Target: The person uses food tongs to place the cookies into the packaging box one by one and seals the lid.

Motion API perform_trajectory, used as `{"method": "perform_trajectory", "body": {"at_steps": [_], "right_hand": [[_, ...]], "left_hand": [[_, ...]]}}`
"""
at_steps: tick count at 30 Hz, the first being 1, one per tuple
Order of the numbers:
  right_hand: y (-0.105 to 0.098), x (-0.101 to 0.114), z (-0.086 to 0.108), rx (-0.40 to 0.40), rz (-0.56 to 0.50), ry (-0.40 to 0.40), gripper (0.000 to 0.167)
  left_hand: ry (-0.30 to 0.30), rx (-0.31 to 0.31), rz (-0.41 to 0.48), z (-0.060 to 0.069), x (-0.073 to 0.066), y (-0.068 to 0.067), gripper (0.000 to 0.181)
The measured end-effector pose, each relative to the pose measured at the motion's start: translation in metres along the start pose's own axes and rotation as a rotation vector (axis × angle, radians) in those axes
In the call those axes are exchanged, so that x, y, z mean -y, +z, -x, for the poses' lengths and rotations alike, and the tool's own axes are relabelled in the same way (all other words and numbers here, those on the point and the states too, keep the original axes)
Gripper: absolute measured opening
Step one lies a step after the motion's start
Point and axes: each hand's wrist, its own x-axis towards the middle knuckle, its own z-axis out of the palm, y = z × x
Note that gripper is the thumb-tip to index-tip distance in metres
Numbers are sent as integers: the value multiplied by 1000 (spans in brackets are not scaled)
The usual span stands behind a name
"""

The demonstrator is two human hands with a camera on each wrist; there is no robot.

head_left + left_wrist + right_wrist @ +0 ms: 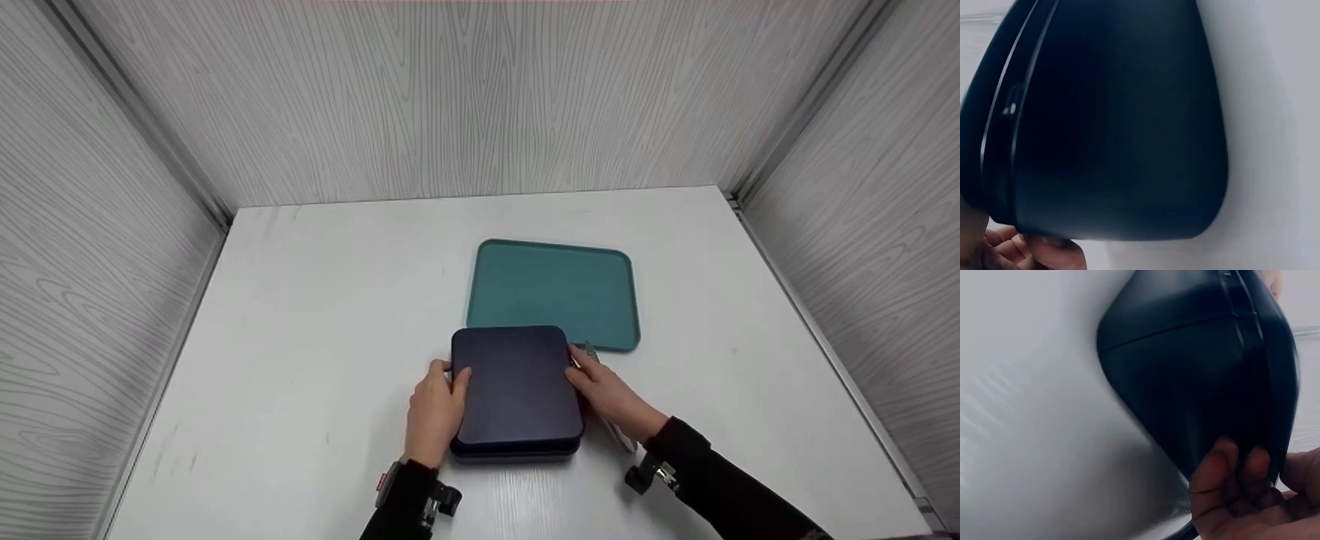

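Note:
A dark navy box (517, 386) with rounded corners and a seam round its side is between both hands. At its left side the left hand (436, 412) grips it, thumb on the top edge and fingers down the side. The right hand (611, 394) holds the right side, its fingertips (1256, 464) pressed to the wall in the right wrist view. Under the right hand lies a long, thin object (624, 441), mostly hidden, so its kind is unclear. Whether the box touches the table I cannot tell.
Just behind the box, a teal rectangular tray (555, 289) with a low rim lies on the white table (315, 322). Pale wood-grain panels (450, 97) stand at the back, left and right of the table.

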Motion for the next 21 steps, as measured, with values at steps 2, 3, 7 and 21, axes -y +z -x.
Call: {"method": "perform_trajectory", "body": {"at_steps": [2,3,7,21], "right_hand": [[0,0,0,15,2,0,65],[0,0,1,24,-1,-2,65],[1,0,5,54,-16,-1,66],[-6,-2,14,242,-93,-40,80]], "left_hand": [[11,7,10,0,1,0,37],[17,14,17,0,2,0,36],[32,45,50,-1,5,-3,35],[30,178,199,0,12,-11,43]]}}
